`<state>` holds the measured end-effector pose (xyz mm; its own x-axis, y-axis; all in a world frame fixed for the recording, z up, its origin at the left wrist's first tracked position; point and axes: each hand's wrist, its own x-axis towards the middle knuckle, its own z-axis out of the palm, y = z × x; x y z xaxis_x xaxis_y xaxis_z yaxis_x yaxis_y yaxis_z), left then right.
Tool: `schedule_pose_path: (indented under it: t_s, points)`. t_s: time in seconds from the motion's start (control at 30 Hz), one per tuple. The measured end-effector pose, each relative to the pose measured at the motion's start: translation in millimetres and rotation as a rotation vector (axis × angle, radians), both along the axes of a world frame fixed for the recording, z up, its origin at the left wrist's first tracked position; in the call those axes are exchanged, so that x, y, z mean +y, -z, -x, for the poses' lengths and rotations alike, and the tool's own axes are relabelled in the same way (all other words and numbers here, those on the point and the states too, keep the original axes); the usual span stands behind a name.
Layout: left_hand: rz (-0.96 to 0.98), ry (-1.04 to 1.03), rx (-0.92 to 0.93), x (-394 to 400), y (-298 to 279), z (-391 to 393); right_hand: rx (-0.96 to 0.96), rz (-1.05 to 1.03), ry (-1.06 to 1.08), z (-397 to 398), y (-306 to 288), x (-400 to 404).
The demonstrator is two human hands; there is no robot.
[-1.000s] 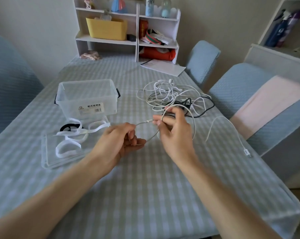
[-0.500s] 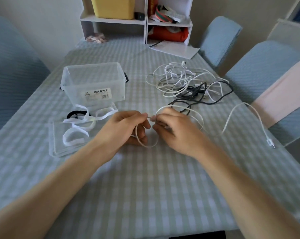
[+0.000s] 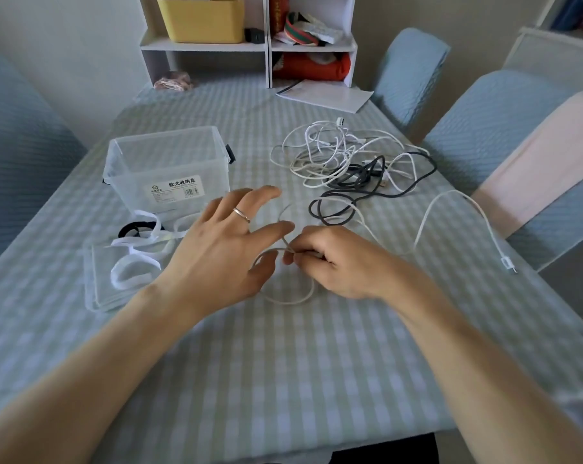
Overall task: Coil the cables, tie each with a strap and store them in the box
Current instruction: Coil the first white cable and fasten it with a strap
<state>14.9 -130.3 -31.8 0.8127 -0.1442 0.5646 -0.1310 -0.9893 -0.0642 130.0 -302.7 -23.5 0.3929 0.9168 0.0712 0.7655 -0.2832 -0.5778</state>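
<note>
My right hand (image 3: 337,259) pinches a small loop of a thin white cable (image 3: 450,209) just above the table; the cable trails right to a plug near the table's edge. My left hand (image 3: 223,249) hovers beside the loop with fingers spread and straight, holding nothing. A tangle of white and dark cables (image 3: 350,162) lies beyond my hands. The clear plastic box (image 3: 166,169) stands open at the left. White straps (image 3: 136,262) and a black strap (image 3: 132,229) lie on the clear lid (image 3: 95,289) in front of the box.
A white shelf unit (image 3: 249,45) with a yellow bin stands at the table's far end, with papers (image 3: 323,95) in front of it. Blue-covered chairs (image 3: 501,122) line the right side, and another sits at the left. The checked tablecloth (image 3: 283,363) covers the table.
My left hand has let go of the cable and spread its fingers. My right hand now holds the small loop alone. The camera has tilted down and moved closer.
</note>
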Motion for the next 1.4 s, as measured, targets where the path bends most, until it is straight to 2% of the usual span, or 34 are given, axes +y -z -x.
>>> schedule_pose_path:
  t_s: [0.07, 0.27, 0.37, 0.53, 0.73, 0.83, 0.93, 1.13, 1.4]
  points:
    - [0.024, -0.048, -0.016, 1, 2, -2, -0.017, -0.05, 0.029, 0, -1, -2]
    - [0.1, -0.115, -0.225, 3, -2, -8, -0.037, -0.259, 0.102, -6, -6, -10]
    - [0.173, -0.107, -0.244, 0, -2, -12, -0.064, -0.358, 0.119, -7, -8, -11]
    - [0.755, -0.015, -0.036, -18, -2, -12, -0.172, -0.521, 0.179, -12, -8, -13]
    - [1.123, 0.021, -0.007, -28, -7, -13, -0.203, -0.583, 0.194, -14, -8, -12]
    - [1.322, 0.087, 0.026, -38, -15, -12, -0.086, -0.54, 0.207, -9, -13, -15]
    - [1.407, 0.103, 0.047, -44, -17, -15, -0.022, -0.464, 0.223, -4, -14, -23]
    - [1.461, 0.15, 0.129, -68, -19, -21, -0.125, -0.344, 0.312, 5, -26, -60]
    - [1.497, 0.284, 0.163, -140, -40, -23, -0.205, -0.126, 0.492, 35, -83, -135]
